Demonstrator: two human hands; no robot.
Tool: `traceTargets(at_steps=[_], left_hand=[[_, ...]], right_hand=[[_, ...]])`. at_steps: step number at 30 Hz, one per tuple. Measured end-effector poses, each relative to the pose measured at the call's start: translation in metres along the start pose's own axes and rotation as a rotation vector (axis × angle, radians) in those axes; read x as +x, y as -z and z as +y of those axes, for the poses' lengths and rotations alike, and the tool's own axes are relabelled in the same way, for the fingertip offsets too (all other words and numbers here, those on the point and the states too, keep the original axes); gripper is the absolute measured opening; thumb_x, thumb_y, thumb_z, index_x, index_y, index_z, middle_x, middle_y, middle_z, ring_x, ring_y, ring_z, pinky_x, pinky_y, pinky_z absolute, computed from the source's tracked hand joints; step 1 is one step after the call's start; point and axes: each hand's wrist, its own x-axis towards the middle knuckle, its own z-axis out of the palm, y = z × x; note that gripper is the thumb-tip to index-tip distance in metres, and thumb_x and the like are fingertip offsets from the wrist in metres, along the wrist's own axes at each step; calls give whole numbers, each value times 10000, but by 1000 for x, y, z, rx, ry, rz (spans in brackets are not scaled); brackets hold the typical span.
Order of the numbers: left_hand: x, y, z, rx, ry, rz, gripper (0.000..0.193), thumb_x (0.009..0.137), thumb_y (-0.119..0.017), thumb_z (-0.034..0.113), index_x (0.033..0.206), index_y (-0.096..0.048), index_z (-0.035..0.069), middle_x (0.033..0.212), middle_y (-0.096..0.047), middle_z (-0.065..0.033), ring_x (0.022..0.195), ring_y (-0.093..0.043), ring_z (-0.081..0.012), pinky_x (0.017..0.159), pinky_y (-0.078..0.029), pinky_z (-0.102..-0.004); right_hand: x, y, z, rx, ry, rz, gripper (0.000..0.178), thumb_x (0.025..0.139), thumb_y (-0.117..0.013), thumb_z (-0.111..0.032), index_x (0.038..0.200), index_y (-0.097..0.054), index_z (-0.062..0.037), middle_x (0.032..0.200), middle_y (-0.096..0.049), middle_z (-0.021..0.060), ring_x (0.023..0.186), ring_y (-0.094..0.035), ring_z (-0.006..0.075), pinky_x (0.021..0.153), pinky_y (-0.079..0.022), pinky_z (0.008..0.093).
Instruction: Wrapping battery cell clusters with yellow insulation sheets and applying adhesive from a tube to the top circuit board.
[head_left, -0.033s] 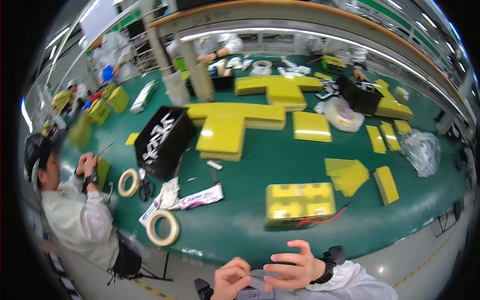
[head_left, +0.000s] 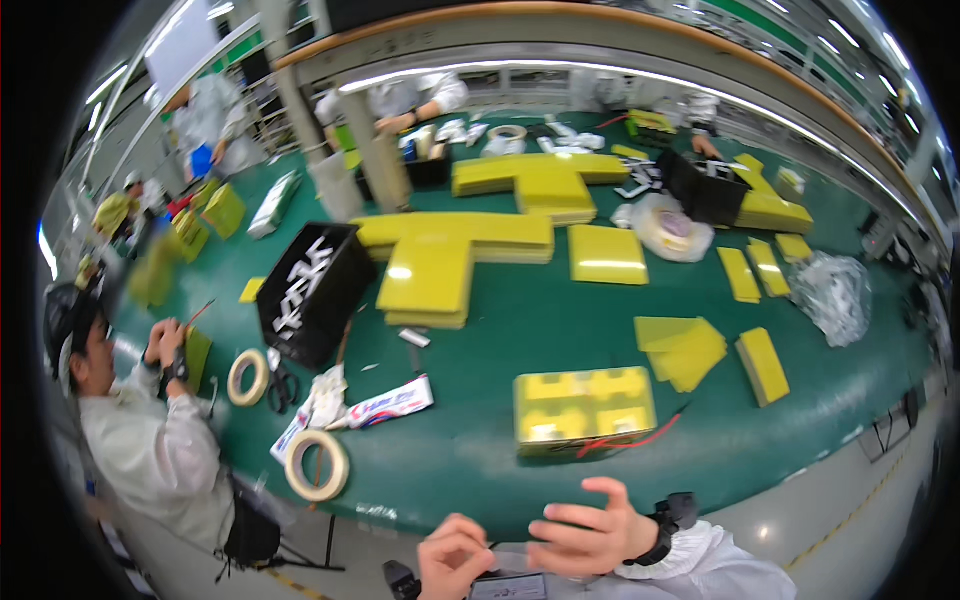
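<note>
My left hand point(head_left: 453, 562) is at the table's near edge, its thumb and fingertips pinched together. Whatever may be in that pinch is too small to make out. Just to its right, my right hand point(head_left: 598, 532) has its fingers spread and curved, with nothing visibly gripped. Below and between both hands lies a small grey flat rectangular thing point(head_left: 510, 587), partly cut off by the lower edge. Beyond my right hand, a yellow-wrapped block-shaped battery pack point(head_left: 585, 408) sits on the green table point(head_left: 455, 465), a red wire point(head_left: 640, 437) running along its front; neither hand touches it.
Thin yellow sheets point(head_left: 685, 352) and a yellow stack point(head_left: 763, 366) lie right of the pack. Tape rolls point(head_left: 339, 466), scissors point(head_left: 284, 385), a white tube point(head_left: 390, 402) and a black bin point(head_left: 345, 285) are left. T-shaped yellow stacks point(head_left: 425, 280) stand farther back. A co-worker point(head_left: 150, 450) sits left.
The whole view has shifted slightly, so the table's things appear a little farther left. My hands keep nearly the same pose.
</note>
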Motion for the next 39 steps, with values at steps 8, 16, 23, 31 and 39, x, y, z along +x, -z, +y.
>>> traceTargets(at_steps=[8,16,23,31,39], left_hand=[[37,-78,4,314,-614,-143,96,734,-661,-59,760,-582,-13,835,-565,-143,811,-507,-258,701,-419,-340],[65,-95,19,595,-781,0,259,842,-570,67,1070,-652,-22,1046,-617,-196,917,-555,-291,797,-451,-360],[97,-89,4,630,-719,161,269,860,-508,106,1022,-630,-71,1139,-610,-209,1125,-509,-335,965,-388,-406],[102,-78,-13,648,-586,57,235,847,-512,64,992,-642,-68,1196,-592,-221,1263,-449,-401,1022,-368,-441],[106,-70,-17,683,-611,36,200,825,-538,30,972,-647,-51,1178,-605,-205,1249,-463,-406,1017,-371,-449]], right_hand=[[-23,69,24,731,-662,18,284,693,-811,-257,884,-699,-80,1097,-609,81,1034,-534,295,870,-436,395],[-26,95,51,248,-600,182,160,729,-742,-124,799,-609,-69,1061,-595,89,1008,-542,293,898,-405,439],[-44,84,124,815,-1115,267,184,857,-660,-164,763,-569,-33,994,-586,71,912,-541,159,840,-405,280],[-50,59,120,855,-1266,194,192,831,-689,-102,725,-545,-31,947,-575,50,860,-528,108,794,-412,249],[-50,47,113,787,-1280,370,282,758,-773,-150,683,-537,-15,789,-598,40,745,-548,99,719,-435,247]])
